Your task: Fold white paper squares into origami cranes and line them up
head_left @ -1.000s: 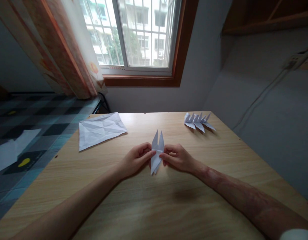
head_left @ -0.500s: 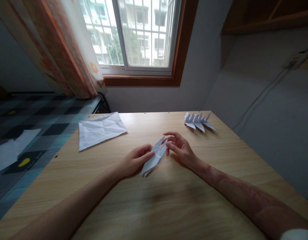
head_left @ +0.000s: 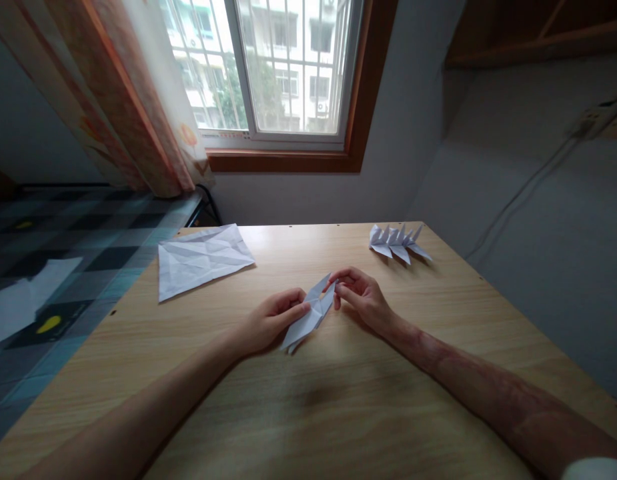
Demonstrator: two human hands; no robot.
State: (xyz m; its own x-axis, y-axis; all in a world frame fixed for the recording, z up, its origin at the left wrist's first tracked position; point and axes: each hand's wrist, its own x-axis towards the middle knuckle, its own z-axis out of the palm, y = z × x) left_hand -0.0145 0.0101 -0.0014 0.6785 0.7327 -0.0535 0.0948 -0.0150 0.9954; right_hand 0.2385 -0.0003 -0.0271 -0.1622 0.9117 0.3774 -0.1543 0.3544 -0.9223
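A narrow folded white paper piece (head_left: 309, 315) lies slanted on the wooden table (head_left: 338, 400), its two pointed tips toward the upper right. My left hand (head_left: 268, 321) presses on its middle with curled fingers, holding it down. My right hand (head_left: 361, 297) pinches one of the pointed tips at the upper end, fingers bent together.
A creased white paper sheet (head_left: 201, 259) lies flat at the table's far left. A finished folded paper figure with several spikes (head_left: 397, 243) rests at the far right. A checked bedcover (head_left: 63, 267) lies left of the table, a window (head_left: 283, 67) and curtain (head_left: 138, 100) behind.
The folded piece has turned from upright to slanted right. My right hand let go of its middle, opened, and now pinches the upper tip. My left hand stayed on it.
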